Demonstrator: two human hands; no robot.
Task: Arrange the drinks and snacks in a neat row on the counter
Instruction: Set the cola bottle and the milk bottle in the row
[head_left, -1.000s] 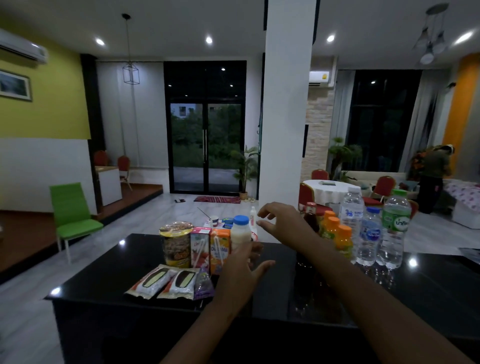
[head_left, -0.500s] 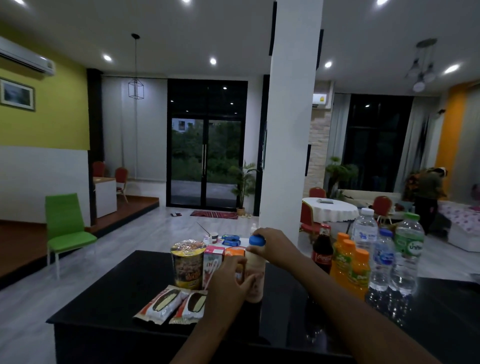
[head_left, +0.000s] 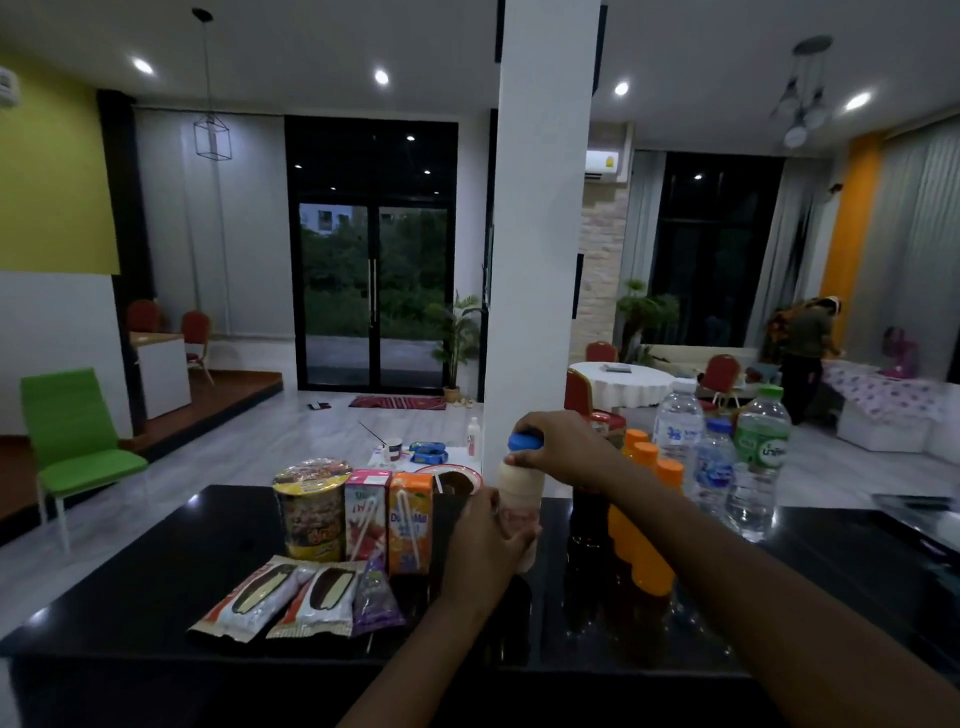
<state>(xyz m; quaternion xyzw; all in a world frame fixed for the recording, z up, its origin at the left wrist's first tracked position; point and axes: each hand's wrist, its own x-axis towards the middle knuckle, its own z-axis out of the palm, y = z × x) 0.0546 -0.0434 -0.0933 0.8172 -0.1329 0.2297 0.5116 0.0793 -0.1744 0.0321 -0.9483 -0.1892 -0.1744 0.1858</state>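
A cream milk bottle (head_left: 521, 483) with a blue cap stands upright on the black counter (head_left: 156, 587). My right hand (head_left: 563, 449) grips its neck and cap from above, and my left hand (head_left: 480, 545) wraps its lower body. To its left stand an orange juice carton (head_left: 410, 522), a pink carton (head_left: 365, 514) and a noodle cup (head_left: 310, 509). In front of them lie two snack packets (head_left: 283, 597) and a small purple packet (head_left: 375, 603). To the right stand a dark soda bottle (head_left: 589, 519), three orange bottles (head_left: 647, 519) and three water bottles (head_left: 748, 467).
A white pillar (head_left: 545, 234) rises just behind the counter. On the floor beyond it lie a paper cup and blue packets (head_left: 428, 453). A green chair (head_left: 72, 441) stands at the left. A person (head_left: 802, 358) stands far off at the right by a sofa.
Both hands have closed on the milk bottle, which shifted right, away from the orange carton and nearer the dark soda bottle. The camera has tilted and drawn closer.
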